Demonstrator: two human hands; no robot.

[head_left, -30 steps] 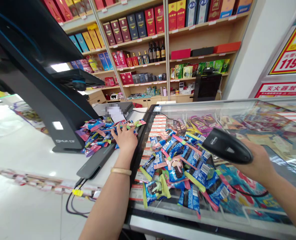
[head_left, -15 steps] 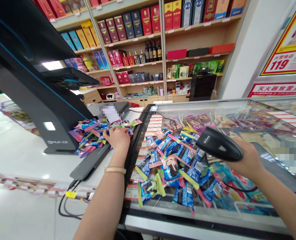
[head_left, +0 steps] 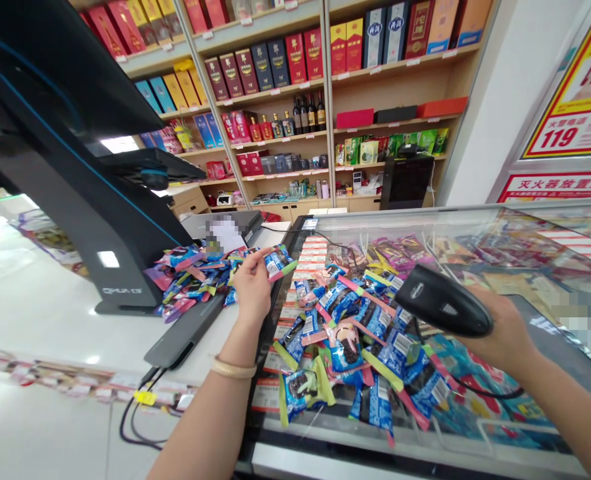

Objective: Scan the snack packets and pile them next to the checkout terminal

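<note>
My left hand (head_left: 252, 288) pinches a small blue snack packet (head_left: 277, 261) and holds it just above the seam between the white counter and the glass case. To its left lies a heap of similar small packets (head_left: 188, 280) against the black terminal's base. My right hand (head_left: 500, 331) grips a black barcode scanner (head_left: 442, 309), its head aimed left over a second pile of blue snack packets (head_left: 360, 333) spread on the glass lid. A gold bracelet (head_left: 232, 369) circles my left wrist.
A black checkout terminal (head_left: 75, 173) with a screen stands at the left on the white counter (head_left: 40, 313), a dark flat bar (head_left: 185, 330) before it. The glass freezer lid (head_left: 475, 233) stretches right. Shelves of boxed goods (head_left: 285, 60) fill the back wall. Cables (head_left: 135, 413) hang below.
My left hand has lifted off the left heap with one blue packet pinched in its fingers and moved right. The scanner hand stays almost where it was.
</note>
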